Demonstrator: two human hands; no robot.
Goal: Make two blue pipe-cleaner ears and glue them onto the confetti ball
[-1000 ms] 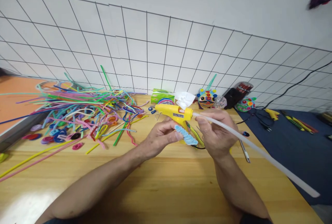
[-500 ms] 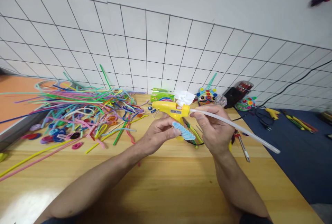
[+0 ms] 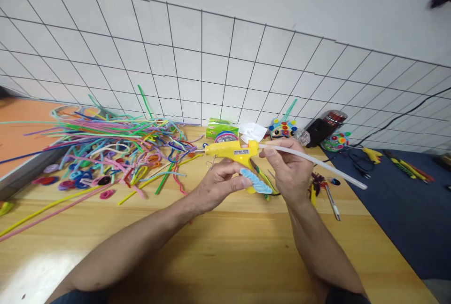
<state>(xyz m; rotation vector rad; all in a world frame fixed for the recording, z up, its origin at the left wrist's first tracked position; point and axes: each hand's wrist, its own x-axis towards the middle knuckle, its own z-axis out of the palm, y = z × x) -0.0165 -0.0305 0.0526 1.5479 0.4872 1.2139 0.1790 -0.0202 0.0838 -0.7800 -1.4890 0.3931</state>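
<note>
- Yellow plastic marks the glue gun [image 3: 232,152], which sits above the wooden table [image 3: 225,247] at the middle of the view, its nozzle pointing left toward the heap of pipe cleaners [image 3: 105,153]
- A long whitish glue stick [image 3: 313,165] runs from the back of the gun out to the right, over the table's edge and the blue mat [image 3: 405,200]
- The right hand [image 3: 291,172] has thumb and fingers closed round the glue stick just behind the gun, so the step in hand looks like feeding the stick into the gun's rear
- The left hand [image 3: 220,184] pinches a pale blue ruffled pipe-cleaner piece [image 3: 256,182] between thumb and fingertips, right under the gun's grip; whether it also steadies the gun I cannot tell
- Judging from this, the next move calls for a straight push along the gun's axis, with the blue piece kept clear of the nozzle
- Both forearms reach in from the bottom edge and converge, wrists raised off the table, palms turned inward
- Behind the hands, against the wire grid wall [image 3: 211,59], stand a green box [image 3: 216,129], a crumpled white tissue [image 3: 252,131] and a small colourful figure [image 3: 282,129]
</note>
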